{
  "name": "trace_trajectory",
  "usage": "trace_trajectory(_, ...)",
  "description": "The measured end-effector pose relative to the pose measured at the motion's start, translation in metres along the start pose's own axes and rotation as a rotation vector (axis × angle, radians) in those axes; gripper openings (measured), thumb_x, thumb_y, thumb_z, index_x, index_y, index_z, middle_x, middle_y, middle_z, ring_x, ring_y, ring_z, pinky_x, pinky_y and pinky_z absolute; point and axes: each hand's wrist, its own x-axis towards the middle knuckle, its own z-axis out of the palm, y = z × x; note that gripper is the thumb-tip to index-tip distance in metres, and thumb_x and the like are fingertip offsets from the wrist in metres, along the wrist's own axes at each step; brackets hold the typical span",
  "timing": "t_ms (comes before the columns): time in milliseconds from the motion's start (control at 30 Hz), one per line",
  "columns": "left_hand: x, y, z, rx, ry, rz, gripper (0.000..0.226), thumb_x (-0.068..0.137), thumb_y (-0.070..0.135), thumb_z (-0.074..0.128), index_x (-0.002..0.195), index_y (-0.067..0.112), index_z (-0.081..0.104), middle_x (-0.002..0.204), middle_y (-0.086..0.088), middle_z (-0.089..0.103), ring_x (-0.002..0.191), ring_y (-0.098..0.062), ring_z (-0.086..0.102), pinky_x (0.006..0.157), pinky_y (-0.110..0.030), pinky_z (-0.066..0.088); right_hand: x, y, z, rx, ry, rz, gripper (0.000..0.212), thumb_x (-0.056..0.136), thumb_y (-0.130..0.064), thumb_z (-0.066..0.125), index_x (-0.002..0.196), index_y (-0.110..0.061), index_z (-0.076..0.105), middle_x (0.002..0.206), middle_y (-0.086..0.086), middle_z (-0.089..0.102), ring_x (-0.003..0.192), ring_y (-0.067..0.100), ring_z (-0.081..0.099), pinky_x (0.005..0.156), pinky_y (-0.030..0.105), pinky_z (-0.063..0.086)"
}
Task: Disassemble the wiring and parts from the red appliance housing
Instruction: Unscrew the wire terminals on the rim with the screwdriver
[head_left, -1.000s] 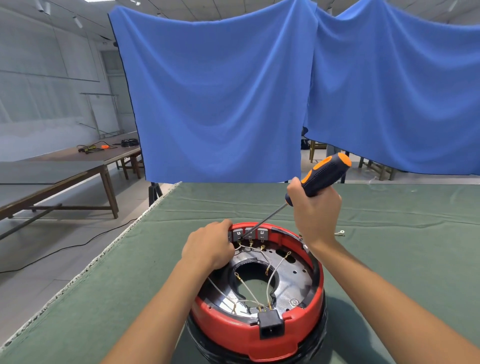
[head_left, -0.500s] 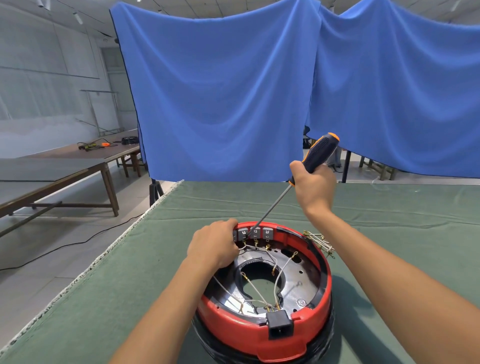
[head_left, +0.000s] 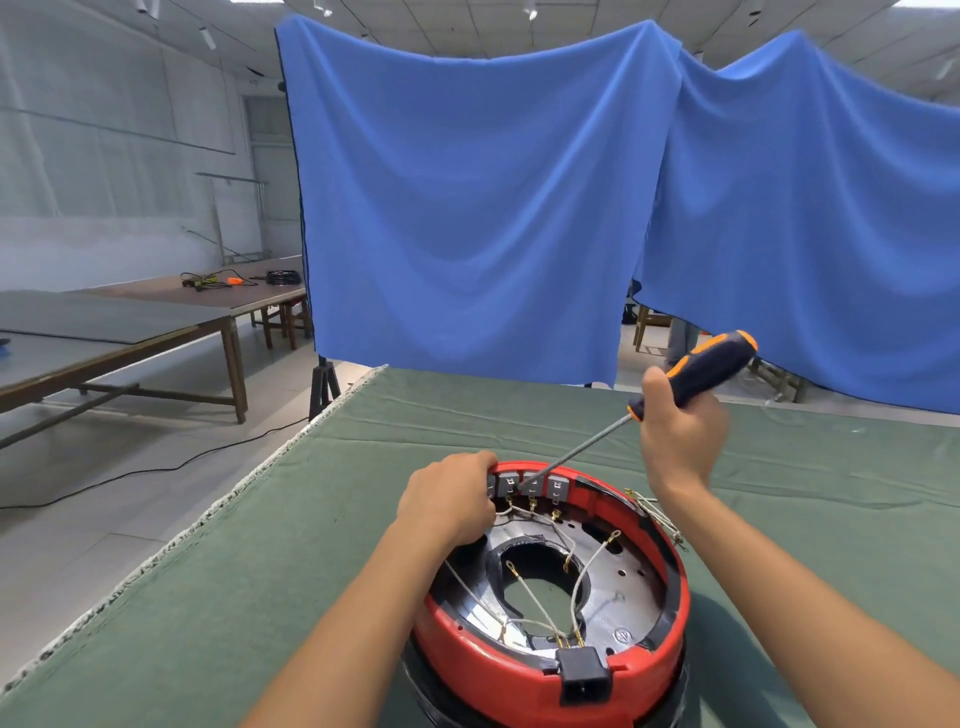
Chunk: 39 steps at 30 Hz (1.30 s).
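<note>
Two hands work on the round red plastic appliance housing (head_left: 550, 670) with a screwdriver.

The housing stands on the desk covered with green cloth (head_left: 208, 597), at the near edge, between the two forearms. Inside it thin white wires with small brass ring ends (head_left: 582, 577) lie across a shiny black metal plate (head_left: 623, 587), and a black square socket (head_left: 583, 675) sits on its near rim. At the far rim is a row of grey terminal clips (head_left: 530, 484). The left hand (head_left: 449, 501) holds the far left rim, its fingers curled over it beside the clips. The right hand (head_left: 678, 434) has its fingers clamped on the black and orange handle of the screwdriver (head_left: 701, 371); the metal tip touches the clips. Behind the desk hang large blue cloths (head_left: 467, 208).
</note>
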Motion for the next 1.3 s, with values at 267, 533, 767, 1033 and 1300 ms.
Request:
trace_trajectory(267, -0.001, 0.000, 0.000, 0.001, -0.007, 0.008, 0.036, 0.081, 0.012, 0.047, 0.114, 0.026, 0.052, 0.113, -0.005, 0.063, 0.098, -0.031, 0.059, 0.070, -0.032, 0.038, -0.033, -0.016, -0.011, 0.036, -0.069, -0.201, 0.032, 0.072, -0.041, 0.056, 0.048, -0.019, 0.052, 0.044, -0.014, 0.051, 0.046, 0.002, 0.047, 0.053, 0.015, 0.039)
trace_trajectory(533, -0.001, -0.002, -0.002, 0.014, -0.013, 0.033, 0.031, 0.082, 0.012, 0.049, 0.110, 0.026, 0.052, 0.111, -0.005, 0.063, 0.100, -0.032, 0.059, 0.070, -0.032, 0.038, -0.018, -0.022, 0.001, -0.027, -0.130, -0.196, 0.030, 0.075, -0.035, 0.054, 0.049, -0.022, 0.045, 0.042, -0.011, 0.048, 0.044, 0.003, 0.045, 0.051, 0.020, 0.039)
trace_trajectory(767, 0.002, -0.002, -0.001, 0.029, -0.009, 0.037, 0.032, 0.083, 0.013, 0.050, 0.112, 0.024, 0.051, 0.112, -0.006, 0.063, 0.101, -0.033, 0.058, 0.071, -0.034, 0.039, 0.014, -0.004, 0.016, -0.094, -0.099, -0.046, 0.034, 0.071, -0.034, 0.050, 0.065, -0.001, 0.054, 0.055, 0.000, 0.055, 0.042, -0.003, 0.050, 0.045, 0.011, 0.037)
trace_trajectory(1033, 0.002, -0.002, -0.001, 0.012, -0.014, 0.035, 0.034, 0.079, 0.011, 0.050, 0.110, 0.024, 0.052, 0.110, -0.006, 0.063, 0.099, -0.032, 0.059, 0.069, -0.032, 0.039, 0.028, 0.007, 0.024, -0.138, -0.103, 0.002, 0.030, 0.084, -0.018, 0.057, 0.057, -0.014, 0.045, 0.053, -0.002, 0.051, 0.039, -0.005, 0.050, 0.039, 0.008, 0.034)
trace_trajectory(1300, 0.002, -0.002, 0.001, 0.009, -0.016, 0.028, 0.035, 0.079, 0.011, 0.050, 0.112, 0.024, 0.051, 0.113, -0.004, 0.061, 0.101, -0.031, 0.058, 0.071, -0.033, 0.039, -0.011, -0.002, -0.008, 0.038, -0.020, -0.070, 0.031, 0.081, -0.035, 0.057, 0.051, -0.028, 0.059, 0.044, -0.015, 0.054, 0.046, 0.000, 0.051, 0.055, 0.015, 0.045)
